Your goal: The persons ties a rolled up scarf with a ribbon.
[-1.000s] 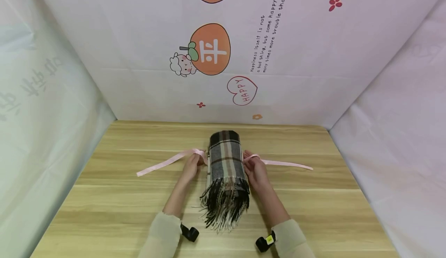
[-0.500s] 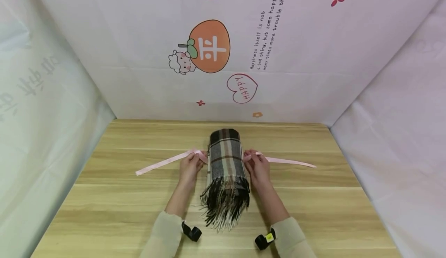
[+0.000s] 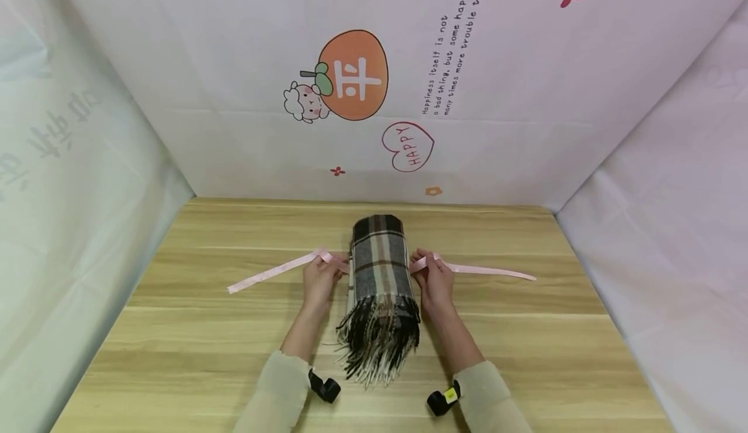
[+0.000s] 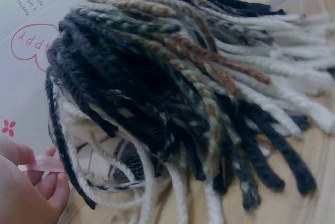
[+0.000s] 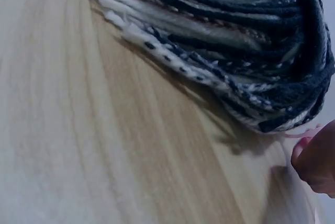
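A rolled plaid scarf (image 3: 380, 258) in black, grey, cream and brown lies on the wooden table, its fringe (image 3: 380, 342) pointing toward the person. A pink ribbon (image 3: 274, 271) comes out on both sides of the roll; its middle part is hidden, seemingly under the scarf. On the left side, the left hand (image 3: 319, 284) pinches the ribbon close to the roll; the left wrist view shows the ribbon between thumb and fingers. Across from it, the right hand (image 3: 435, 284) pinches the other length of ribbon. In the right wrist view only part of that hand (image 5: 316, 158) shows, beside the fringe.
The wooden table (image 3: 204, 342) meets a white printed backdrop (image 3: 263, 154) behind the scarf, with white sheets at both sides. Black wrist cameras (image 3: 325, 389) sit at the cuffs of the light sleeves (image 3: 274, 391). Loose ribbon tails lie outward on the table.
Both hands have taken up the ribbon more firmly beside the roll. The right ribbon tail has shifted slightly outward, and the ribbon near the right hand looks straighter. The scarf stays in place.
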The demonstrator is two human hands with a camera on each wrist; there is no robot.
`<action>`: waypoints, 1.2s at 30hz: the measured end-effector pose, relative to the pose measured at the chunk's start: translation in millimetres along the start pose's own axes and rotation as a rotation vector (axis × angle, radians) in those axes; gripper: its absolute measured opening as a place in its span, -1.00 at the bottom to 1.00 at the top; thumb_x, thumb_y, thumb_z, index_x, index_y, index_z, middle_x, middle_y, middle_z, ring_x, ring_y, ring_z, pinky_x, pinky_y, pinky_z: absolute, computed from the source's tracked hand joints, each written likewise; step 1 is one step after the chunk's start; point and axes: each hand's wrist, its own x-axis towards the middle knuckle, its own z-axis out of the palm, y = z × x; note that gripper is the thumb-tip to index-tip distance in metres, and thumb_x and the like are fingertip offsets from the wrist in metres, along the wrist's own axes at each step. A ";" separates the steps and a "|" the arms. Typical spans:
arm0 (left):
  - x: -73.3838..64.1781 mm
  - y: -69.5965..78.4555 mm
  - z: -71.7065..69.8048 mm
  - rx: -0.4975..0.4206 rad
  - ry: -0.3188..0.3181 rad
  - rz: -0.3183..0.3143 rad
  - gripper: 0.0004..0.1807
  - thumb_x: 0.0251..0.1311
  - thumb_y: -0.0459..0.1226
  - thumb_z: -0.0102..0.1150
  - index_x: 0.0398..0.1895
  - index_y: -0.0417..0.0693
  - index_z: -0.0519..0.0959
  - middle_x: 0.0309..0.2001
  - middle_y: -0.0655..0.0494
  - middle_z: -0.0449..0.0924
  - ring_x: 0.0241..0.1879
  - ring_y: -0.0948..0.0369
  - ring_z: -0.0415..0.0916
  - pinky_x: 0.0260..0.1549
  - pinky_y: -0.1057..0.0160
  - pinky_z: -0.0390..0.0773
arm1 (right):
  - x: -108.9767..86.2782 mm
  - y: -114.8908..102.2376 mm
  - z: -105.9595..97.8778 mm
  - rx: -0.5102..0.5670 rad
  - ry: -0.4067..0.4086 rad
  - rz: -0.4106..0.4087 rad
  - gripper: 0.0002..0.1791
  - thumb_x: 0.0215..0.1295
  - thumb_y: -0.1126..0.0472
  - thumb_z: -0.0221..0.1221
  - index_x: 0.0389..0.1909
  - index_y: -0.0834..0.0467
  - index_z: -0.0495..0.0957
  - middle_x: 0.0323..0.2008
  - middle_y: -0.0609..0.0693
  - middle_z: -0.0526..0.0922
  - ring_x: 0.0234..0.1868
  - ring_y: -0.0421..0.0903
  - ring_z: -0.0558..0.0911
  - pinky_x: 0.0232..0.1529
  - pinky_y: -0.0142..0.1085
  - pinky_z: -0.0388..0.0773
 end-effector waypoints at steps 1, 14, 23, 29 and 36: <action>-0.1 -0.3 0.7 0.020 0.005 0.021 -0.81 0.33 -0.45 0.14 -0.08 -0.44 0.59 -0.14 -0.21 0.74 -0.34 0.29 0.71 -0.19 0.24 0.71 | -0.7 -0.9 0.3 0.001 -0.003 0.010 -0.60 0.56 0.18 -0.02 0.07 0.47 0.55 -0.30 0.00 0.77 -0.05 -0.07 0.75 -0.13 -0.35 0.69; -13.3 10.5 11.2 0.200 -0.014 0.275 -0.73 0.45 -0.37 0.02 -0.09 -0.44 0.65 -0.13 -0.35 0.70 -0.11 -0.12 0.71 -0.19 0.28 0.71 | -10.0 -9.7 9.0 -0.137 -0.019 -0.074 -0.56 0.60 0.23 -0.11 0.20 0.54 0.43 0.07 0.38 0.63 0.08 0.08 0.70 0.01 -0.29 0.65; -21.2 15.4 19.9 0.336 -0.014 0.408 -0.80 0.45 -0.43 0.00 -0.17 -0.49 0.54 -0.18 -0.33 0.72 -0.21 -0.16 0.73 -0.47 0.13 0.67 | -16.8 -4.6 17.0 -0.203 -0.038 -0.224 -0.77 0.50 0.37 0.02 -0.07 0.52 0.44 -0.09 0.45 0.68 -0.02 0.12 0.74 -0.01 -0.25 0.66; -16.6 14.8 20.4 0.421 -0.009 0.487 -0.85 0.31 -0.31 0.25 -0.30 -0.21 0.75 -0.26 -0.09 0.78 -0.31 -0.01 0.74 -0.49 0.49 0.52 | -16.9 -5.6 20.0 -0.192 -0.023 -0.294 -0.77 0.38 0.43 0.15 -0.16 0.61 0.55 -0.26 0.35 0.75 -0.16 0.07 0.79 -0.09 -0.23 0.68; -14.0 18.8 25.0 0.459 -0.002 0.487 -0.86 0.21 -0.29 0.37 -0.27 -0.20 0.77 -0.25 -0.13 0.77 -0.33 -0.02 0.73 -0.44 0.46 0.57 | -17.0 -7.5 21.4 -0.229 -0.019 -0.349 -0.75 0.35 0.44 0.18 -0.15 0.65 0.56 -0.35 0.07 0.77 -0.34 -0.21 0.73 -0.24 -0.33 0.71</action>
